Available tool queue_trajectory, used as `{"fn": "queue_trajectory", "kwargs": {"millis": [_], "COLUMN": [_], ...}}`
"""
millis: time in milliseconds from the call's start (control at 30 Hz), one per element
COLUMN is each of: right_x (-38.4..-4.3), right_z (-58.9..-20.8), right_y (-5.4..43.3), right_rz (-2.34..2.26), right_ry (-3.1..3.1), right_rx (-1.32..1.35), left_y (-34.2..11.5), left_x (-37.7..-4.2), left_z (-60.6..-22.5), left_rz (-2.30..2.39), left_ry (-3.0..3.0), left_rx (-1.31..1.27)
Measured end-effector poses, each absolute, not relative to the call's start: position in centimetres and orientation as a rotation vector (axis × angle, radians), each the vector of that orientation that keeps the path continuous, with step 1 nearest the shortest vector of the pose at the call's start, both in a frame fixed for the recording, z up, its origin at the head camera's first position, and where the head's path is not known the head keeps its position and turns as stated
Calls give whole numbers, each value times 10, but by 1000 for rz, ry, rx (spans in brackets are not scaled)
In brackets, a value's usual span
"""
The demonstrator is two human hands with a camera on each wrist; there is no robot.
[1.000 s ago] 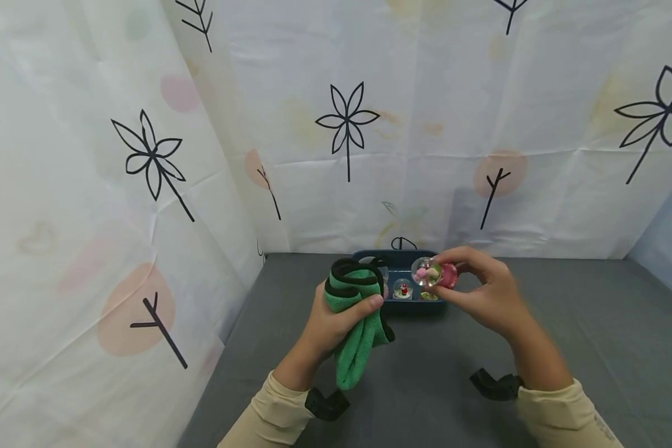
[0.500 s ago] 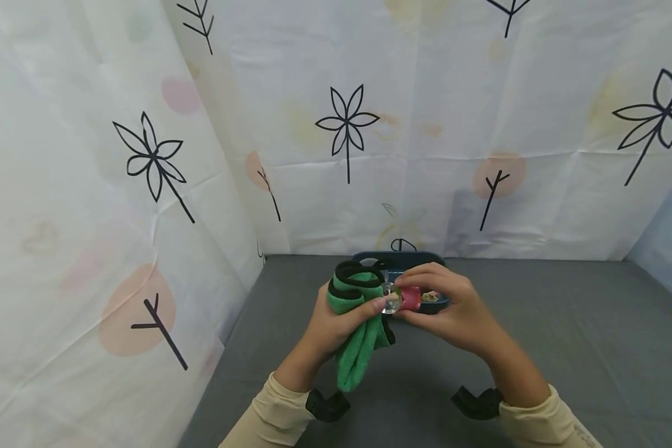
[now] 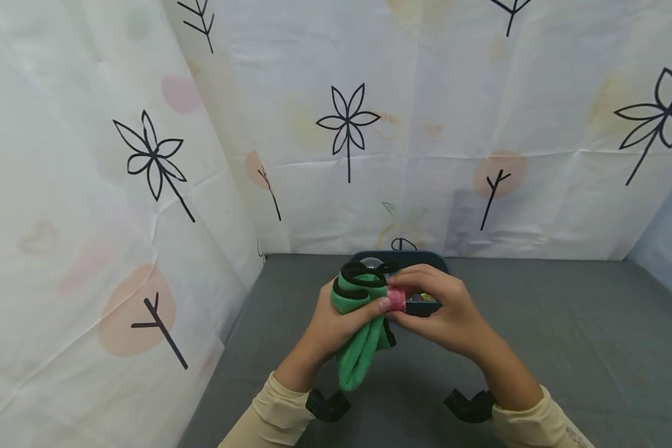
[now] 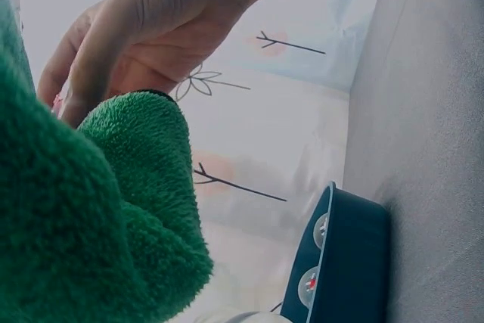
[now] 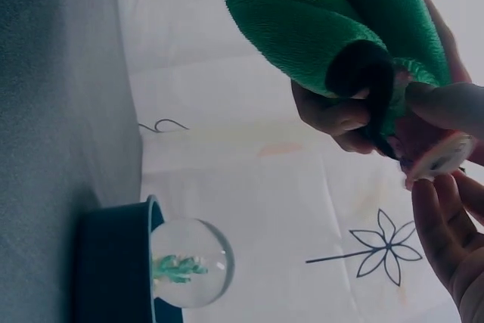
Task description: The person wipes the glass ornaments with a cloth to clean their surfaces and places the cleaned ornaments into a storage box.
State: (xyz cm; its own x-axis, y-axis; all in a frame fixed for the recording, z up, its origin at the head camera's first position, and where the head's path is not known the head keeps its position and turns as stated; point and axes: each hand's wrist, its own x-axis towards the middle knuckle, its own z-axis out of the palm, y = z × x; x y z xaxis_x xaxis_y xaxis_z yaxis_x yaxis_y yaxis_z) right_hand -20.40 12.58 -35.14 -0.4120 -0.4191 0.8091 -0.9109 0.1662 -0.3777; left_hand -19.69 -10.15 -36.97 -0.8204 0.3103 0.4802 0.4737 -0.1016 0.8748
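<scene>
My left hand [image 3: 331, 325] grips a bunched green cloth [image 3: 358, 351] with black edging, its thumb lying across the folds. The fingers of my right hand [image 3: 447, 309] pinch the pink base of a small snow globe [image 3: 396, 298]. The globe's clear dome is tucked into the cloth and hidden in the head view. From the right wrist, the base's pale underside [image 5: 445, 158] faces outward while the cloth [image 5: 302, 24] wraps the other end. In the left wrist view, fuzzy cloth [image 4: 144, 187] covers much of the left side.
Behind the hands stands a dark blue tray [image 3: 432, 257] on the grey tabletop [image 3: 571, 323]. It holds several snow globes, including one with a green figure [image 5: 189, 262] and one with a red figure [image 4: 308, 287]. Patterned white curtains [image 3: 425, 124] rise behind.
My right hand has moved left from over the tray, bringing the pink-based snow globe to the cloth; its dome has gone inside the folds. The left hand has barely moved.
</scene>
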Motion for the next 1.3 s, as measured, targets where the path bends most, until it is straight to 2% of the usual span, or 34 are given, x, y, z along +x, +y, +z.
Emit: {"fn": "queue_trajectory", "kwargs": {"millis": [433,767,1000,1300], "right_x": [-204,-205,-204,-205], "right_z": [-352,-353,-356,-353], "right_y": [138,137,136,135], "right_rz": [1271,1346,1426,1293], "right_ry": [-2028,-2004,-2167,-2056], "right_rx": [1289,1305,1172,1209], "left_y": [-103,-103,-104,-106], "left_x": [-194,-197,-198,-198], "left_z": [-368,-369,-367,-367], "left_rz": [-2118,-2120,-2070,-2050], "left_ry": [-2044,-1987,-1983,-1973], "left_rx": [-773,-837,-827,-808]}}
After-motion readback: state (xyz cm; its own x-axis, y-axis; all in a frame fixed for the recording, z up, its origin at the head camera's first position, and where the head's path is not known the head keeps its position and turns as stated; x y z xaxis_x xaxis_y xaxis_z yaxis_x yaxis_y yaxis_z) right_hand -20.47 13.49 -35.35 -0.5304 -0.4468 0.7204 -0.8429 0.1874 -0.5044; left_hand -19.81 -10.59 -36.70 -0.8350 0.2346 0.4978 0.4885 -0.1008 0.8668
